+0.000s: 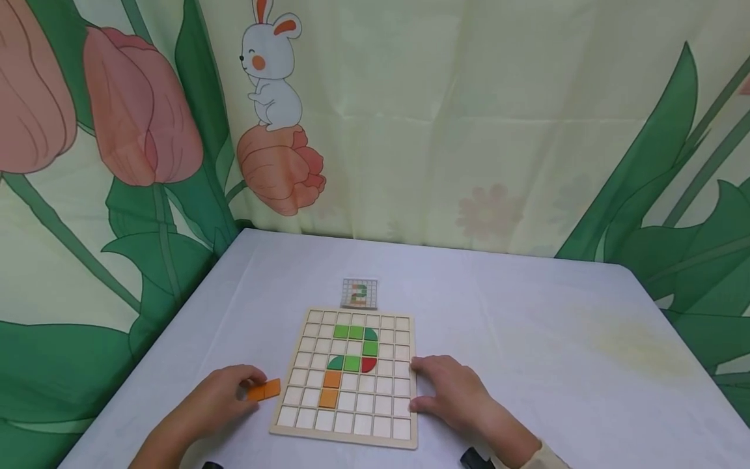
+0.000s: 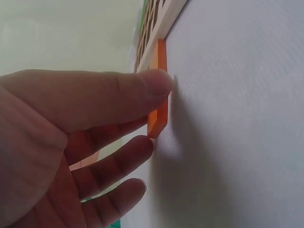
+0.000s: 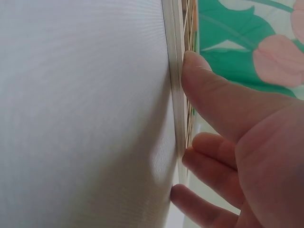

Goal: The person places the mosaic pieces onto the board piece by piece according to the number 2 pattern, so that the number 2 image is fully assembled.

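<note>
My left hand [image 1: 219, 397] pinches two orange square tiles [image 1: 265, 389] lying end to end, just left of the wooden grid board [image 1: 342, 440]. In the left wrist view the thumb presses on the orange tiles [image 2: 162, 111], low over the white cloth, with their far end by the board's edge. Fingertips and thumb of my right hand [image 1: 454, 394] touch the board's right edge, spread apart along it. Set in the grid are light green squares [image 1: 356, 332], dark green quarter-rounds [image 1: 336, 363], one red quarter-round [image 1: 368, 365] and two orange squares [image 1: 329, 397].
Behind the board stands a small card [image 1: 359, 293] printed with a grid and a coloured figure. A white cloth covers the table [image 1: 527, 339]. A printed curtain [image 1: 469, 124] hangs behind it. Dark wrist gear [image 1: 476, 458] shows near the bottom edge.
</note>
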The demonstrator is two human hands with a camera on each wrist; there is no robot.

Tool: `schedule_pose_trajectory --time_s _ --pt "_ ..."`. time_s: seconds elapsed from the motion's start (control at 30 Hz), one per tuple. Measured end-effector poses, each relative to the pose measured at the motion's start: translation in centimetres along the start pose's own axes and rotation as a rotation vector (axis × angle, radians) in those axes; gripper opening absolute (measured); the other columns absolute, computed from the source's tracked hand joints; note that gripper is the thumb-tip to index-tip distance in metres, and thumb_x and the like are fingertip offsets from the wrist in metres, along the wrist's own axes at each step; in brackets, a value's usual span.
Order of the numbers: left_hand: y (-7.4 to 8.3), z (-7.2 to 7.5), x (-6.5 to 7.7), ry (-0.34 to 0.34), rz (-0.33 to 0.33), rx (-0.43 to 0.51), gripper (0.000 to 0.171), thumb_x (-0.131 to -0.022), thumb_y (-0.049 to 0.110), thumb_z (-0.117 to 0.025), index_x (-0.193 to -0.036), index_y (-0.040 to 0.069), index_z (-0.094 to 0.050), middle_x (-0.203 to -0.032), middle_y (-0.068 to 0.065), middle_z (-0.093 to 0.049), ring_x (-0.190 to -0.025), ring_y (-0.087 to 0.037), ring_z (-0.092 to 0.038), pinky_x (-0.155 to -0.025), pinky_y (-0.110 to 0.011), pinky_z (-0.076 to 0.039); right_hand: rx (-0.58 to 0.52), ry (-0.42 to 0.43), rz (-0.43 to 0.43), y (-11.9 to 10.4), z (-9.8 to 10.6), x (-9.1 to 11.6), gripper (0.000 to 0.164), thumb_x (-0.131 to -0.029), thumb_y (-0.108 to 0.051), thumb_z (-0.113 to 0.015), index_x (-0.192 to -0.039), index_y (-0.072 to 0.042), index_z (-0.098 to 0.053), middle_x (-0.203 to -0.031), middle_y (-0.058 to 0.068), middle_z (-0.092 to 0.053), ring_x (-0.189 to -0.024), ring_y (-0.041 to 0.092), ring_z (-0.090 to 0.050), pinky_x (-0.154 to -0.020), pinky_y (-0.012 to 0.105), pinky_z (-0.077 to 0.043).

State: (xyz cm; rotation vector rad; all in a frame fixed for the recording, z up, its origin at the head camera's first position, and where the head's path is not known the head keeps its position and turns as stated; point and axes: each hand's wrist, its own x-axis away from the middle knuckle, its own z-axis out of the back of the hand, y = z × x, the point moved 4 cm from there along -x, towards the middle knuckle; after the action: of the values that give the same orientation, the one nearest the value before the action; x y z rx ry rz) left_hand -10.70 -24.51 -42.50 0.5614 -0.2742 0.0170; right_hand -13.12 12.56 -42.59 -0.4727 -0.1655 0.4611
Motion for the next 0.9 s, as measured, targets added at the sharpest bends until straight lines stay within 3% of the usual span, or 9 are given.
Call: schedule_pose_trajectory --time_s 0.27,0.53,0.9 --pt "-0.1 0.4 -0.5 0.000 -0.006 -0.026 0.027 -0.077 -0.004 -0.080 -0.099 0.009 -0.070 -0.096 0.002 -0.066 -0.091 -0.019 -0.059 -0.089 -0.047 -0.053 0.013 -0.003 -0.039 -0.1 0.2 0.0 0.060 -0.080 -0.038 -0.083 -0.129 -0.011 -0.063 -0.130 0.006 -0.062 -0.125 0.031 -0.053 -0.092 0.058 -0.046" --pt "-0.3 0.3 -0.7 -0.014 -0.005 -0.037 0.024 -0.077 -0.003 -0.080 -0.095 0.010 -0.070 -0.092 0.003 -0.066 -0.089 -0.018 -0.059 -0.088 -0.046 -0.054 0.002 -0.009 -0.047 -0.1 0.0 0.1 0.060 -0.079 -0.038 -0.084 -0.128 -0.011 -0.063 -0.127 0.006 -0.063 -0.123 0.031 -0.054 -0.091 0.058 -0.046" --pt "0.3 1.5 -1.1 0.016 -0.036 -0.097 0.024 -0.080 0.004 -0.081 -0.101 0.007 -0.070 -0.096 0.001 -0.067 -0.093 -0.020 -0.061 -0.087 -0.046 -0.055 0.015 0.003 -0.034 -0.1 0.0 0.1 0.059 -0.080 -0.038 -0.083 -0.129 -0.011 -0.063 -0.128 0.007 -0.063 -0.124 0.031 -0.053 -0.092 0.058 -0.046"
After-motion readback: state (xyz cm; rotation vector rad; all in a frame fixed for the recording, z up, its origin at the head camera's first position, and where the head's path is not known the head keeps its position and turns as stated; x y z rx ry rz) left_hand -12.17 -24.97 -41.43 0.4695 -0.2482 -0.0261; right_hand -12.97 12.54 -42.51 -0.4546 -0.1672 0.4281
